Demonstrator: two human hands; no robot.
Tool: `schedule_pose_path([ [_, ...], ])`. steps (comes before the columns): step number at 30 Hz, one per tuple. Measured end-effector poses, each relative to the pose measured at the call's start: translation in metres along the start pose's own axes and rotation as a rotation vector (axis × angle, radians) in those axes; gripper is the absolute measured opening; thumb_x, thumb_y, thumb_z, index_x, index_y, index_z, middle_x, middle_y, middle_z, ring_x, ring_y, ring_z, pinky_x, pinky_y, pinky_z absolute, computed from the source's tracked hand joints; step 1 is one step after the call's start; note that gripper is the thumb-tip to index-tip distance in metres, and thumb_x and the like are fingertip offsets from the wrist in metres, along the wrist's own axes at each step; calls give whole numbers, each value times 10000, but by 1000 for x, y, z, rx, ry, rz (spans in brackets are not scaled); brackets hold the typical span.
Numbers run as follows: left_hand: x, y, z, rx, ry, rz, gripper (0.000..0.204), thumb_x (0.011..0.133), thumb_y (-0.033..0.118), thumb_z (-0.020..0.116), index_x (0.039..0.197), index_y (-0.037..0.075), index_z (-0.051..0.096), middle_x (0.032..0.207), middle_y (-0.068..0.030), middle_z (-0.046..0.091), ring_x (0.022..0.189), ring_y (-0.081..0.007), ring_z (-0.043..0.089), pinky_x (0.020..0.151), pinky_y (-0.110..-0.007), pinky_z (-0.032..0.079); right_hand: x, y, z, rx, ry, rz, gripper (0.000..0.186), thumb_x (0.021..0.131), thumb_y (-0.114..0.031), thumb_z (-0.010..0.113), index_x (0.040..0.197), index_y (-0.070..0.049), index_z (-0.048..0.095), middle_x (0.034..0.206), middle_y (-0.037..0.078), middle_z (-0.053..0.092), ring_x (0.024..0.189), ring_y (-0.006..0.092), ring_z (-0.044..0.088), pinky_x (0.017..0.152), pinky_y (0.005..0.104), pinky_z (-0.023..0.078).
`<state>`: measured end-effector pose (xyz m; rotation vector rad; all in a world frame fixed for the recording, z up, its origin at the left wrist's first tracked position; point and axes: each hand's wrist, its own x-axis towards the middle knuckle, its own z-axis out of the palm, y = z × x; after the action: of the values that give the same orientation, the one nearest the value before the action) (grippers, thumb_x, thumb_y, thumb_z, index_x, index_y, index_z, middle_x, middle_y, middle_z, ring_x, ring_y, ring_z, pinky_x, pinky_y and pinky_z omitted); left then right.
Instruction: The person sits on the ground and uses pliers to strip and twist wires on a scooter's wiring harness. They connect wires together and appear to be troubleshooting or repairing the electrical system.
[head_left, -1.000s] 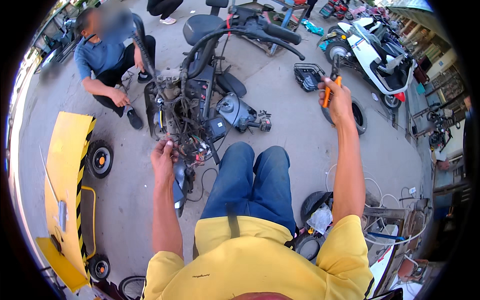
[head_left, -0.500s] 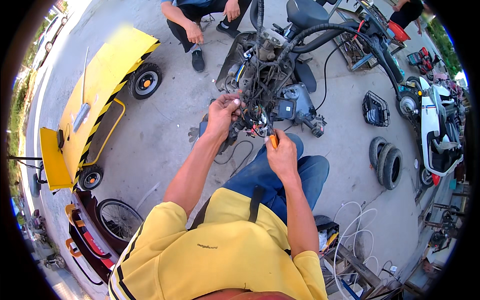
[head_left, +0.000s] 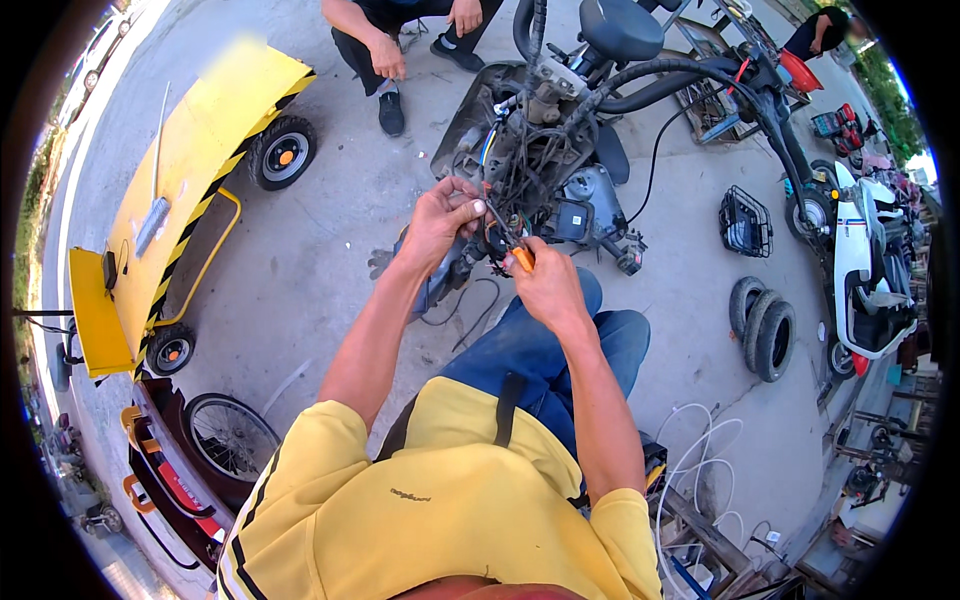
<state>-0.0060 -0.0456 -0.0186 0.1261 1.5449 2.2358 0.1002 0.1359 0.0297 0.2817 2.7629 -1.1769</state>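
1. At the front of a stripped scooter (head_left: 548, 98), a tangle of wiring (head_left: 508, 228) is exposed; it is hung low on the frame, just above the wearer's knees, and both hands are brought to it.
2. The left hand (head_left: 445, 225) is held at the left edge of the wiring; thumb and fingertips are closed on it, though which strand is pinched cannot be told.
3. The right hand (head_left: 548, 285) is wrapped round an orange-handled tool (head_left: 523, 259); its working end is directed into the wiring and is hidden there, so its bite cannot be read; the two hands are kept near each other, not touching.
4. Beside the wiring, to the right, a square black box (head_left: 572, 221) and a grey housing (head_left: 597, 190) are seen; a black saddle (head_left: 621, 28) is carried beyond the frame.
5. At the upper edge a crouching person (head_left: 367, 32) is partly shown, forearms lowered.
6. On the left a yellow cart (head_left: 195, 150) with black-striped edging is noted; on the right, a black wire basket (head_left: 746, 222), three tyres (head_left: 774, 342) and a white scooter (head_left: 858, 290) are placed on the concrete ground (head_left: 330, 235).
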Motion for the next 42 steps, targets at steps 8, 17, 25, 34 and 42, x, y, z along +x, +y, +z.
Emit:
schedule_pose_path([
  [8,1,6,-2,29,-47,26,213,945,76,740,1049,74,553,865,-80,743,684,-76,576,616,-226,445,1,-5,-4,-67,13,-27,249,914,-185,671,1058,18,661,993,270,712,946,473,675,820,543,519],
  [17,-3,13,6,-39,19,-128,164,1018,207,679,1054,47,673,830,-27,678,689,-77,582,621,-233,479,-4,-4,4,-162,120,-71,210,887,-134,695,1031,12,648,968,258,713,920,465,686,797,546,535],
  [25,10,7,9,-99,-34,-176,170,1022,197,655,1000,29,660,778,1,588,683,-94,545,617,-250,451,-8,2,15,-137,214,-91,221,897,-136,697,1062,8,665,944,258,714,898,466,690,794,535,541],
  [34,4,-3,24,-330,72,-186,154,1038,140,624,1137,22,627,890,-3,618,729,-94,552,635,-262,461,-8,2,35,220,155,48,236,961,-188,630,1086,9,662,879,287,696,874,484,681,763,535,523],
  [42,-1,7,33,-253,129,-104,138,1057,140,591,1094,10,621,836,-16,599,700,-98,528,659,-257,472,-15,-12,22,54,131,57,207,913,-132,642,1008,49,609,905,311,702,882,508,686,799,581,541],
])
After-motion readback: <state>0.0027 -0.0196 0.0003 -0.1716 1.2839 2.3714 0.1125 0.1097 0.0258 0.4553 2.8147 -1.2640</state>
